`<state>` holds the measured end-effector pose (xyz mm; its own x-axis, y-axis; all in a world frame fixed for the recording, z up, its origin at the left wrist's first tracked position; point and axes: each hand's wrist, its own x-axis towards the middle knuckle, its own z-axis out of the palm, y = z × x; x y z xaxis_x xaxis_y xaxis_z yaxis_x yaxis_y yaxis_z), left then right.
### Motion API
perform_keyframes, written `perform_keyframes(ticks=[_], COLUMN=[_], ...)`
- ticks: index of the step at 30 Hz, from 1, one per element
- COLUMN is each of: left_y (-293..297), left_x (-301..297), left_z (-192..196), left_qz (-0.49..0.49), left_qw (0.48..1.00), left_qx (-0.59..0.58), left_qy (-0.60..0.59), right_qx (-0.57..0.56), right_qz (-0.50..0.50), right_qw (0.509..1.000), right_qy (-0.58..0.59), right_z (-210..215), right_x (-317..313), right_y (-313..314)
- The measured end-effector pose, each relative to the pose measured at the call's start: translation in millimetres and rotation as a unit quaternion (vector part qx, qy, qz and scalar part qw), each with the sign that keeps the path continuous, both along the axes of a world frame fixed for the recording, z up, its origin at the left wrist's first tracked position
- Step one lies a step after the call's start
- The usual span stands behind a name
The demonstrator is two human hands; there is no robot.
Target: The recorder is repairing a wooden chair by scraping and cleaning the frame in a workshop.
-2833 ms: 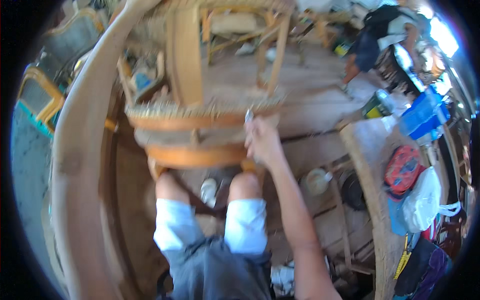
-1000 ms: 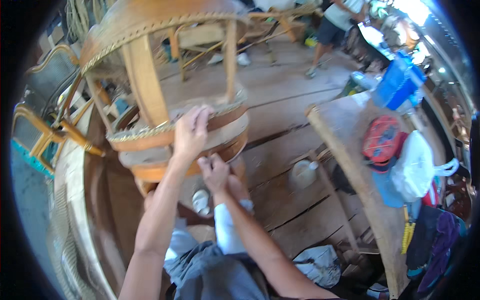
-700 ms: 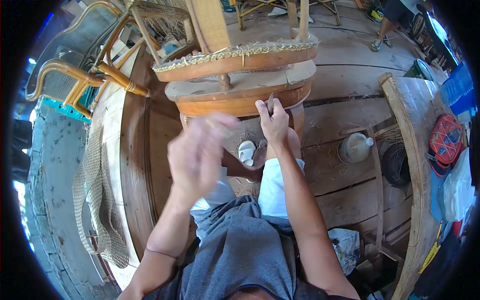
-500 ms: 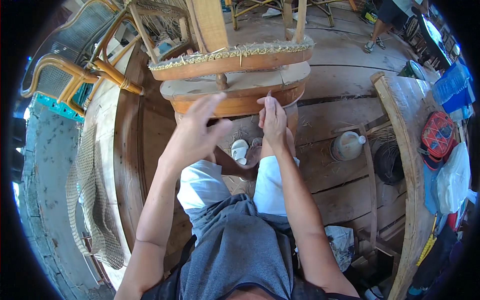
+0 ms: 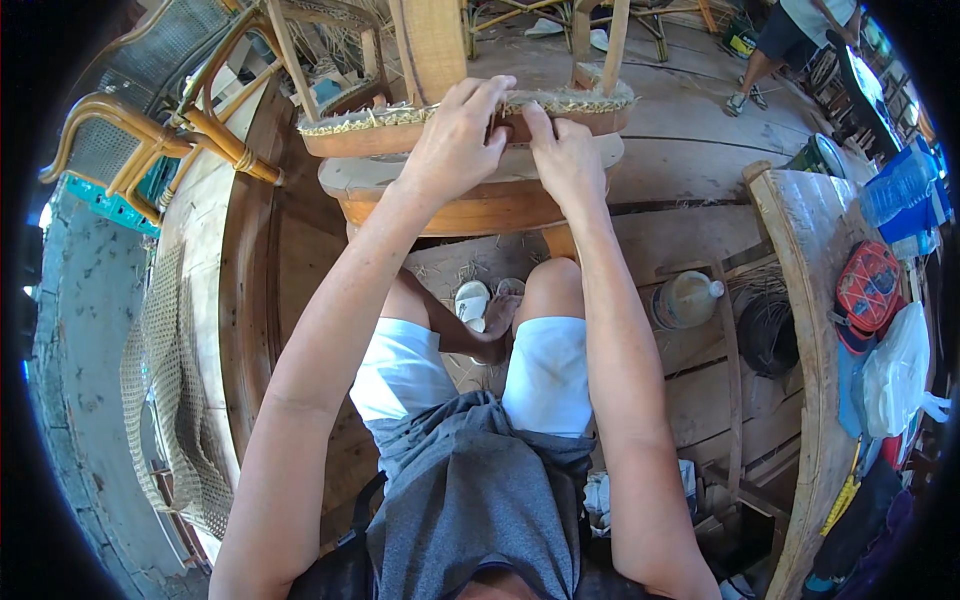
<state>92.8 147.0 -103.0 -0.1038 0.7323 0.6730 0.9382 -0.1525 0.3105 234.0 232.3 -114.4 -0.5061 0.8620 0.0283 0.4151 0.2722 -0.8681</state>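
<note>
Plank floor (image 5: 665,170), littered with straw. Item: wooden chair frame (image 5: 375,143) with straw edging (image 5: 365,121), upper centre of my view. Left hand (image 5: 455,140), half curled on the edging; right hand (image 5: 570,160), fingers bent, just beside it. Anything gripped: I cannot tell. Right side: tabletop (image 5: 805,240), red bag (image 5: 868,285).

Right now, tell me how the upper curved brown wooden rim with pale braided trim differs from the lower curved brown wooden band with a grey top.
The upper rim has frayed, braided trim along its top edge; the lower band meets a flat grey top. The left hand and right hand are at the upper rim, not the lower band. Both are curved brown wood.
</note>
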Motion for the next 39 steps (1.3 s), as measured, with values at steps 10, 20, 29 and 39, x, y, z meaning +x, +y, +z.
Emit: perform_keyframes(ticks=[10, 20, 29, 39], left_y=[-14.5, -0.7, 55.8, 59.7], left_x=[-3.0, -35.0, -65.3, -76.4], left_z=[-19.6, 33.2, 83.1, 83.6], left_qz=[-0.068, 0.037, 0.064, 0.19], left_qw=[0.994, 0.976, 0.897, 0.903], left_qx=[0.072, 0.18, 0.187, 0.201], left_qy=[0.034, 0.113, -0.395, -0.329], right_qx=[0.258, -0.107, 0.161, -0.02], right_qz=[0.015, 0.059, 0.003, 0.085], right_qw=[0.96, 0.953, 0.98, 0.974], right_qy=[0.108, 0.276, 0.118, 0.208], right_z=[-37.1, -21.1, -45.8, 11.4], right_x=[23.5, -5.2, 10.1, 45.0], right_y=[-17.1, -0.9, -27.3, -19.2])
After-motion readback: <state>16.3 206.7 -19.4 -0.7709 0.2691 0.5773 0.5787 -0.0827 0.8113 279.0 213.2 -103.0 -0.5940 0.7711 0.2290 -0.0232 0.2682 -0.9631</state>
